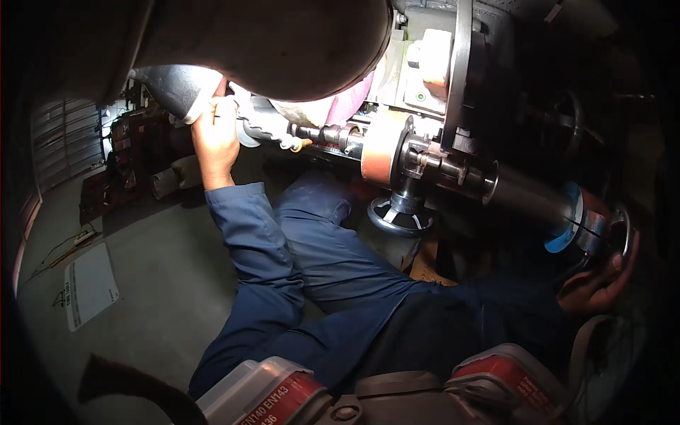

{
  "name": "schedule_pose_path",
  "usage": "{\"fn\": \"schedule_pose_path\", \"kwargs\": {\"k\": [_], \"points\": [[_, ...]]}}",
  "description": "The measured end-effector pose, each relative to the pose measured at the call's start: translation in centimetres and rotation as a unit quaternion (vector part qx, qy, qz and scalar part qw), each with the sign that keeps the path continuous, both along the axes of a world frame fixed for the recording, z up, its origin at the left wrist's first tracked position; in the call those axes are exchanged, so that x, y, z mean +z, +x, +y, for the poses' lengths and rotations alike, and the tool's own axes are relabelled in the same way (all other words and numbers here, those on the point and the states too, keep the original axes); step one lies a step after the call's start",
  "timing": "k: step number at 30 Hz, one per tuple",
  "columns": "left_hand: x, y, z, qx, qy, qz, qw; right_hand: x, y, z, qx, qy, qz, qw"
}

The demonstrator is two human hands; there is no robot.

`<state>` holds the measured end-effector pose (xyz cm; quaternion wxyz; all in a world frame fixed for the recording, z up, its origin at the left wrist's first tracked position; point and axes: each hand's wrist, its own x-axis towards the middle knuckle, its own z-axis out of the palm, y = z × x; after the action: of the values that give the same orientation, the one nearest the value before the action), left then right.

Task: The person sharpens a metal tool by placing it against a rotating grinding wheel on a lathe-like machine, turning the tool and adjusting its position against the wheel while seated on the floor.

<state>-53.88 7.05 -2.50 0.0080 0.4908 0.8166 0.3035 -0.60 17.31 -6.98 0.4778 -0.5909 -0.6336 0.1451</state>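
Note:
My left hand (216, 145) is raised at the rim of a dark cone-shaped lamp shade (172, 91), its fingers closed against it; glare washes out the fingertips. Beside that hand runs a jointed coolant hose (269, 126) with a yellow tip. Far to the right, my right hand (601, 283) curls around the rim of a metal handwheel (625, 237), partly in shadow. The wheel sits at the end of a machine with a blue-edged round housing (563, 219). Between my hands, a metal shaft (326, 134) passes through an orange ring-shaped housing (384, 147).
A large dark rounded duct-like body (276, 49) overhangs the machine. Below the orange housing hangs a second handwheel (400, 218). My respirator's filter cartridges (265, 393) fill the lower edge. A white printed board (91, 287) lies on the grey floor at left.

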Motion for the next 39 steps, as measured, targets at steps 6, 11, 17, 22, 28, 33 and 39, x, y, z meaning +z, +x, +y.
{"fn": "schedule_pose_path", "kwargs": {"k": [6, 11, 17, 22, 28, 33, 39], "points": [[-0.8, -1.4, -0.7, 0.009, 0.011, -0.036, 0.999, 0.7, 0.4, 0.2, 0.012, -0.039, 0.004, 0.999], [-1.1, 1.5, -0.6, 0.052, 0.18, -0.009, 0.982, 0.9, 0.6, 0.3, 0.022, -0.075, 0.035, 0.996], [-6.0, 11.8, -6.5, -0.077, 0.374, 0.065, 0.922, 0.7, 0.5, 0.6, 0.022, -0.053, 0.014, 0.998], [-10.6, 18.9, -8.7, -0.13, -0.155, -0.276, 0.94, 0.4, 0.3, 0.4, -0.008, -0.06, 0.027, 0.998], [-12.2, 17.6, -7.4, -0.177, -0.244, -0.418, 0.857, 0.6, 0.3, 0.6, 0.004, -0.057, 0.003, 0.998], [-12.7, 16.8, -6.5, -0.24, -0.261, -0.406, 0.842, 0.6, 0.8, 0.5, 0.002, -0.043, -0.051, 0.998], [-11.9, 17.6, -6.1, -0.234, -0.256, -0.371, 0.861, 0.8, 0.2, 0.6, 0.004, -0.045, -0.016, 0.999]]}}
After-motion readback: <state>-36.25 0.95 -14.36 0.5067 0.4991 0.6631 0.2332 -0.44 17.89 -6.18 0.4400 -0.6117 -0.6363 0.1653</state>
